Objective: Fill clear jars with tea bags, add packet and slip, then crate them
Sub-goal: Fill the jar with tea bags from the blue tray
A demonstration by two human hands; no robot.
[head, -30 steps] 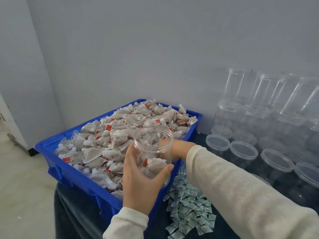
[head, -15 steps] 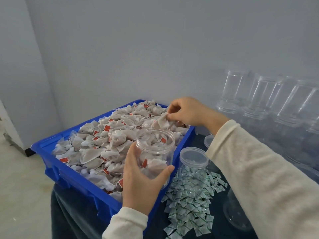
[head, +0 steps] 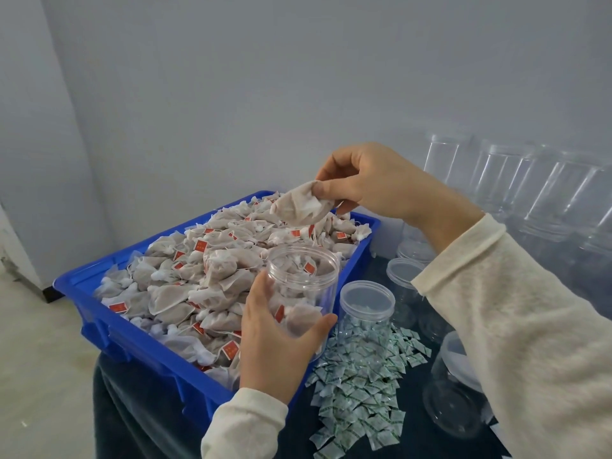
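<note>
The clear jar [head: 303, 286] stood open-mouthed and upright over the near right part of the blue bin [head: 132, 342], partly filled with tea bags, one red tag showing near its rim. The left hand [head: 275, 346] gripped it from the near side, thumb up the left wall and fingers curled round the right wall near the bottom. Above and behind the jar, the right hand [head: 371, 183] pinched a single tea bag [head: 299, 207] between thumb and fingertips, the other fingers curled; the bag hung clear of the heap, over the far end of the bin.

The loose tea bags [head: 185, 279] filled the bin in a mound, pale pouches with small red tags and white strings. The bin sat on a bench [head: 132, 422] draped in dark cloth.

Just right of the held jar, a second clear jar [head: 367, 309] stood capped with a clear lid, set at the far edge of a scatter of small green-and-white packets [head: 357, 385] lying on the cloth. More capped jars [head: 405, 273] stood behind it, and taller clear jars [head: 503, 180] lined the wall at the far right, their outlines blurred. Another clear jar [head: 453, 402] lay at the right, partly hidden by the cream sleeve [head: 530, 342] of the right arm. A pale wall [head: 231, 94] rose behind everything.
</note>
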